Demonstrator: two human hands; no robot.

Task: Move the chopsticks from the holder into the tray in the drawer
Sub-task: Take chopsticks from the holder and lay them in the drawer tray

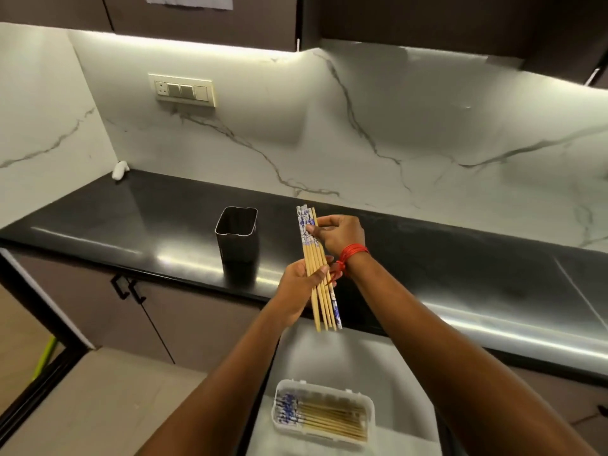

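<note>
A bundle of several bamboo chopsticks (311, 255) with blue-and-white patterned tops is held upright over the counter's front edge. My left hand (297, 284) grips the bundle around its lower half. My right hand (339, 233), a red thread around its wrist, pinches the bundle near the patterned tops. The dark square holder (237, 233) stands on the black counter to the left of the hands and looks empty inside. Below, in the open drawer, a clear plastic tray (324, 386) holds several chopsticks (329, 417) lying sideways, patterned ends to the left.
The glossy black counter (460, 274) runs along a marble backsplash with a switch panel (182, 90). A small white object (119, 170) lies in the far left corner. The drawer (362, 357) has a white liner. Cabinet doors with black handles (126, 287) are at lower left.
</note>
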